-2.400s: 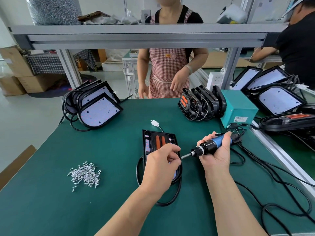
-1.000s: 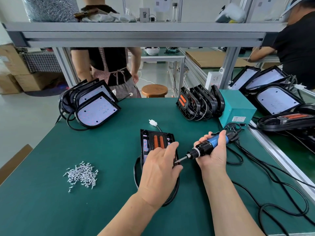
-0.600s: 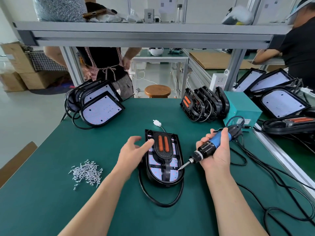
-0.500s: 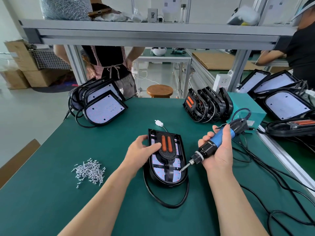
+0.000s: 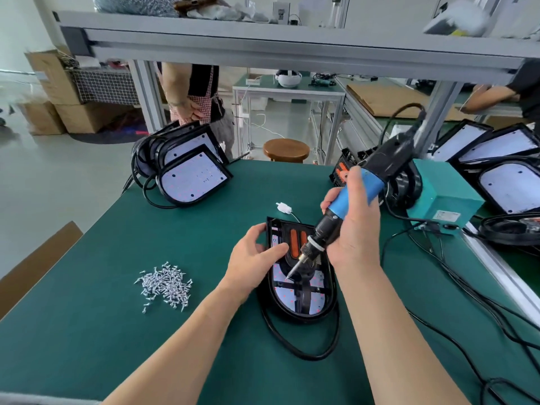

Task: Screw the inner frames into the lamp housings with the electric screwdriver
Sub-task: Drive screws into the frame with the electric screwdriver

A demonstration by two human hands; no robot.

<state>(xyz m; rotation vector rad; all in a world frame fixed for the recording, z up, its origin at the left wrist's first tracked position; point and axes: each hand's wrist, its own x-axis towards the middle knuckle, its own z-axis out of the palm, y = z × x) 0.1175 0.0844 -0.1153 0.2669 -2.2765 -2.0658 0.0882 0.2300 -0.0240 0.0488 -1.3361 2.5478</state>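
housing (image 5: 304, 317): flat on counter (image 5: 87, 331), centre, frame (image 5: 304, 296) inside.
left hand (image 5: 254, 264): grips housing's left edge.
right hand (image 5: 353, 229): clamped round screwdriver (image 5: 324, 229), tilted, bit tip on frame.
screws (image 5: 165, 285): loose heap left of housing, apart.
stack (image 5: 190, 176): housings leaning, far left.

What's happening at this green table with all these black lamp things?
A person is assembling a lamp. Their left hand grips the left edge of a black lamp housing lying flat on the green table, while the right hand holds an electric screwdriver tilted, its tip pointing down at the inner frame. A pile of screws lies to the left; more housings lean stacked behind.
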